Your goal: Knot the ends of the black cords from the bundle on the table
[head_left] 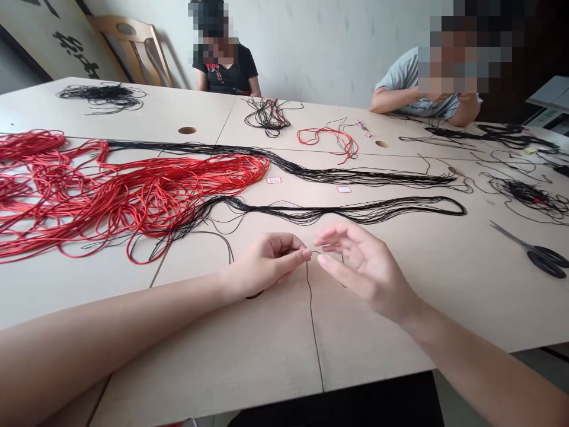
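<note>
**Q:** What grip is shown?
**A:** Left hand (267,265) pinching a black wire (310,296) between pressed fingertips; right hand (367,270) spread, apart from it.

**Q:** Where is the wire?
**A:** Between the hands, trailing down the near table (249,350).

**Q:** What does this call for?
**A:** The pinched end lies within the right hand's reach.

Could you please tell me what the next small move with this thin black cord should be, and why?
Probably close the right hand on the black cord: that hand is open just beside the cord, while the left hand appears to pinch it.
</note>
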A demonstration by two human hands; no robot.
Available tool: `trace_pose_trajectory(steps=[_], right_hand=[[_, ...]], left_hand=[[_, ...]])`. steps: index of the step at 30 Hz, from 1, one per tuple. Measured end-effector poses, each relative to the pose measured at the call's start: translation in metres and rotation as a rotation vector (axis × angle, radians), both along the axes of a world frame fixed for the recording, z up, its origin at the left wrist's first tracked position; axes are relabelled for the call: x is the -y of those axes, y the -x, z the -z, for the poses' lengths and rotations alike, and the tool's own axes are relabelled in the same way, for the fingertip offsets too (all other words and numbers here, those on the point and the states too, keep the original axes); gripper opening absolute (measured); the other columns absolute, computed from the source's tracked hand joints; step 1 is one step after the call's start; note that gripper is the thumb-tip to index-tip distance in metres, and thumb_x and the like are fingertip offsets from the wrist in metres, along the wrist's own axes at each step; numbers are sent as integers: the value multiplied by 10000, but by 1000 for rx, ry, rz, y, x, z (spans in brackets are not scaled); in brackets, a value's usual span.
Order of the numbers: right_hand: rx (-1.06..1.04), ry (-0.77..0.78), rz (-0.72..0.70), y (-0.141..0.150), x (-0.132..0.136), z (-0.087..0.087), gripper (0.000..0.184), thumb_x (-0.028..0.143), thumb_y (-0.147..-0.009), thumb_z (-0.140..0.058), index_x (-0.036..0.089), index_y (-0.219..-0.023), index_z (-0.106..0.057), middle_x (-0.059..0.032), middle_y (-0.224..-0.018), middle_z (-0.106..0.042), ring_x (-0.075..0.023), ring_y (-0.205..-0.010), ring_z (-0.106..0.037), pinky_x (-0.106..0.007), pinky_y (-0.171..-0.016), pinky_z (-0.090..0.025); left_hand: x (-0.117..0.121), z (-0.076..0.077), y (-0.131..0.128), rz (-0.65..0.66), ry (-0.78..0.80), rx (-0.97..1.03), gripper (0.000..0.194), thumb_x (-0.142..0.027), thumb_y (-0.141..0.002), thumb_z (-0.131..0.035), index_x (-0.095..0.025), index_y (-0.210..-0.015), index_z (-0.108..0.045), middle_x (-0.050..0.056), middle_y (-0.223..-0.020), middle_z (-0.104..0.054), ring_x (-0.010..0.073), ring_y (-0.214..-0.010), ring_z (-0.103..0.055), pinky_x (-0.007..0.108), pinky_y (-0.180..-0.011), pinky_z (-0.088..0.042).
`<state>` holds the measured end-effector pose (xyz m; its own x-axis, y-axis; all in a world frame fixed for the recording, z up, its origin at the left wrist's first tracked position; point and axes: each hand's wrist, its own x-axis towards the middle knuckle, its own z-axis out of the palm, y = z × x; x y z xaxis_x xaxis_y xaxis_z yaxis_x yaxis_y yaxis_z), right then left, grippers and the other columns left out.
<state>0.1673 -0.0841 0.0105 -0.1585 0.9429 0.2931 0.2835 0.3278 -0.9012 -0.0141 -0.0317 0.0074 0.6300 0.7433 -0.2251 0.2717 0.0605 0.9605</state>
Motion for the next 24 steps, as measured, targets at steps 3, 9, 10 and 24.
trace_pose_trajectory(steps=[3, 9, 10, 24], right_hand=[[-229, 195, -101, 1, -1, 0, 305, 169, -790, -569, 232, -1072, -471, -80, -1190, -520, -193, -1062, -564, -350, -848, -504], [-50, 399, -137, 3, -2, 5, 243, 218, -809, -547, 203, -1046, -496, -61, -1068, -559, -51, -559, -520, -177, -422, -404], [-5, 378, -127, 3, -1, 5, 217, 229, -819, -539, 199, -1032, -510, -44, -1006, -573, -35, -502, -466, -173, -399, -367], [347, -141, 46, -3, -2, 6, 49, 123, -760, -585, 172, -754, -589, 28, -632, -477, -53, -496, -357, -197, -417, -278]], left_hand=[[2, -3, -1, 36, -4, -24, 296, -430, -802, -552, -142, -737, -555, -69, -474, -381, 45, -415, -301, 184, -396, -213], [2, -4, 0, 59, -13, -26, 317, -449, -799, -559, -136, -756, -579, -60, -489, -413, 42, -418, -315, 172, -379, -222], [1, -4, 0, 57, -8, -25, 320, -453, -799, -560, -136, -759, -579, -63, -481, -410, 40, -408, -314, 171, -375, -219], [-2, -1, -1, 37, 63, 52, 249, -383, -826, -542, -136, -802, -564, -54, -510, -461, 49, -403, -371, 182, -383, -247]])
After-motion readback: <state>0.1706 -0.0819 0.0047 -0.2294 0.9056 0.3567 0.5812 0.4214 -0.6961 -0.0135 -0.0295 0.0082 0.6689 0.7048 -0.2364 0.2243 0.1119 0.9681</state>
